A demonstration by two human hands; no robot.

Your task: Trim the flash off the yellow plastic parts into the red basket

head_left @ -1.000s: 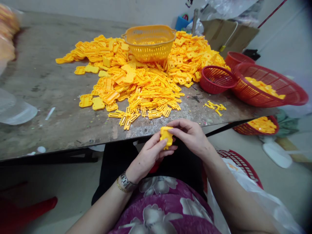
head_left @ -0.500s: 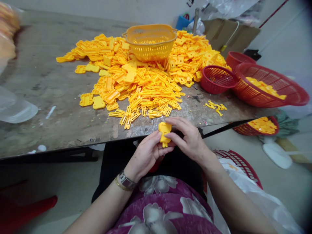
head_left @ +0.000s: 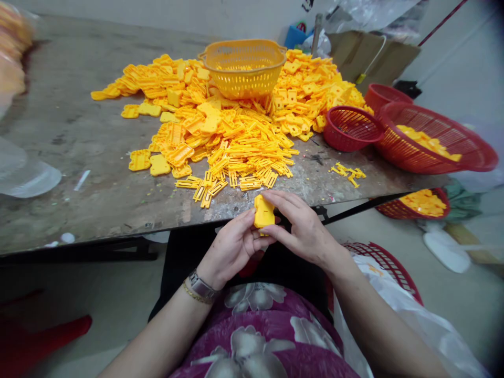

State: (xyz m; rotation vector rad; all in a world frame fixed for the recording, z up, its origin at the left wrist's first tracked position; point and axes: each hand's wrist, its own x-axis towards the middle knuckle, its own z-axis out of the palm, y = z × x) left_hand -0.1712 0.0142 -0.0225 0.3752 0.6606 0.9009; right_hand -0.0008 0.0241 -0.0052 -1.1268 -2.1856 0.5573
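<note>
From the head camera, looking down over the person's lap: both hands meet just off the near edge of the worktop (head_left: pixel 98 210), and between them sits one small yellow piece (head_left: pixel 263 212). The left hand (head_left: pixel 232 249) comes up from the near left with its fingers closed on the lower side of the piece, thumb lying against its left face. The right hand (head_left: pixel 305 231) reaches in from the right, its fingers (head_left: pixel 279 198) curled over the top and right side, so the piece is pinched from both sides and neither hand is open. The piece stands roughly upright, its long axis running near to far, with its lower end hidden between the fingers. Both hands are on it, so neither is nearer.

Beyond the hands, on the worktop, a big heap of yellow parts (head_left: pixel 232 126) spreads from the middle toward the far side, thin strips at its near fringe. A yellow basket (head_left: pixel 244 65) stands at the far end of the heap. To the right sit a small red basket (head_left: pixel 350 128) and a larger red basket (head_left: pixel 437 139) holding more yellow pieces
</note>
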